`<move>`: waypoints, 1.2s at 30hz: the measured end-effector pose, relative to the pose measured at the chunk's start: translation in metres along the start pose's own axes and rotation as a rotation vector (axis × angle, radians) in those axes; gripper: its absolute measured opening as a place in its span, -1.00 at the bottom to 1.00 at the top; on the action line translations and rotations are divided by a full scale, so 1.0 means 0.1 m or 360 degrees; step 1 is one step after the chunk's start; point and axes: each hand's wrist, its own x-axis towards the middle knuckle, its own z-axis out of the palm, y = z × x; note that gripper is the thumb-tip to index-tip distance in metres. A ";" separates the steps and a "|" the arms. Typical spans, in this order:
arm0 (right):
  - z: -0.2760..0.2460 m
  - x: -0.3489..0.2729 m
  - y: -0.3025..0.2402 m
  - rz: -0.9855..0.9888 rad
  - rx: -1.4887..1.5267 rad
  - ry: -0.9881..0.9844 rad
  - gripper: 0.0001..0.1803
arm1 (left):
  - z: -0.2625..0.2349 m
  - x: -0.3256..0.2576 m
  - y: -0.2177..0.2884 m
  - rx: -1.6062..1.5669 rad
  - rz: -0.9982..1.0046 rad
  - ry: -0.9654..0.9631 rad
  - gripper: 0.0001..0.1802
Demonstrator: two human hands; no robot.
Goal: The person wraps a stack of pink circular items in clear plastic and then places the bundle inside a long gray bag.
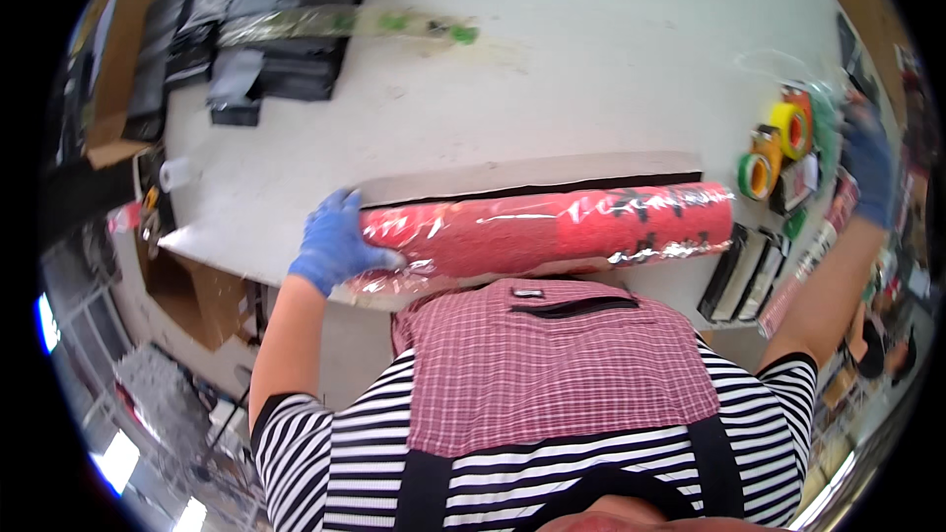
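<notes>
A long red roll (522, 234) in clear shiny wrap, with dark markings near its right end, lies across the table's near edge in front of my body. My left hand (337, 241), in a blue glove, is cupped against the roll's left end, its thumb over the near side. At the far right, my right hand (867, 158), also blue-gloved, is stretched out beyond the tape dispensers and smeared by motion. Its fingers cannot be made out. Close to it stand a yellow tape roll (788, 130) and a green-edged tape roll (756, 177) on their dispensers.
Black plastic-wrapped packages (296, 30) lie at the far left of the white table (591, 59), beside a cardboard box (128, 59). A tape strip (394, 23) is stuck to the tabletop. Dark-framed boxes (741, 274) sit at the near right edge.
</notes>
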 end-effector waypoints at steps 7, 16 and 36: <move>-0.47 0.30 0.42 -0.0779 -0.1771 -0.0168 -0.75 | 0.23 0.17 -0.16 -0.0177 0.0078 0.0007 0.33; 0.06 -0.32 -0.85 -0.0959 0.0625 -0.0780 -0.27 | 0.15 0.06 -0.03 -0.0118 -0.0092 -0.0086 0.41; 2.58 -2.03 0.51 -0.1124 -0.1425 -0.0321 -0.05 | 0.06 -0.03 -0.56 -0.0113 -0.0207 0.0438 -0.16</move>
